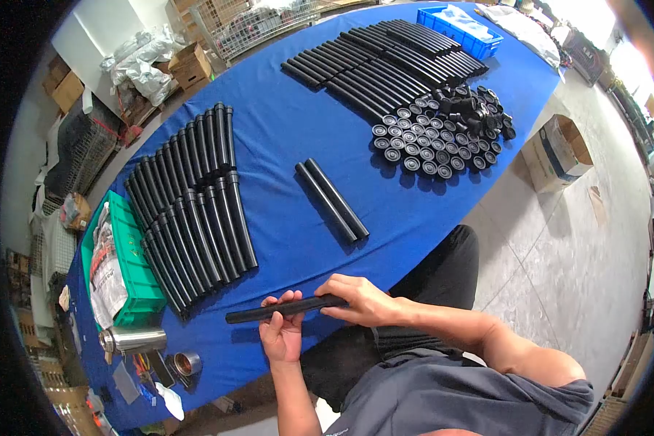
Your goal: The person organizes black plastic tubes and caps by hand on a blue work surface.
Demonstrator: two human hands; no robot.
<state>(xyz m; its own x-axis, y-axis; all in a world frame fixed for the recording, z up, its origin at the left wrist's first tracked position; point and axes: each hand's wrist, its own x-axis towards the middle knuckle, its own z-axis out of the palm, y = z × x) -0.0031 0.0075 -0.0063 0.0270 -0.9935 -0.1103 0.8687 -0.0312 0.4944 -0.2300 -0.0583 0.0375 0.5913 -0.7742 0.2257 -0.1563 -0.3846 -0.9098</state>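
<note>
The left hand (283, 340) is turning its palm up and cradling a black tube (245, 316) around its middle, the thumb pressing on the near side and the fingertips showing beyond the far side. The right hand (365, 299) is gripping the same tube from above, closing its fingers over the right end and hiding that tip, so I am not managing to tell whether a cap is sitting there. The tube is lying almost level between the two hands, its left end sticking out free above the near edge of the blue cloth (283, 243). Beyond it, a pair of tubes (338, 198) is resting side by side and slanting across the middle of the cloth. To the left, two overlapping rows of collared tubes (202, 236) are fanning out, their wider ends pointing away from the person. A green crate (144, 291) is standing just beside those rows, and a steel flask (134, 339) is lying on its side near it, with a metal cup (189, 363) standing close by. At the far right, a big batch of plain tubes (385, 65) is lying in rows, with a crowd of round caps (425, 142) spreading in front. A blue bin (487, 49) is sitting behind them, and a carton (548, 163) is standing open on the floor (519, 243)
</note>
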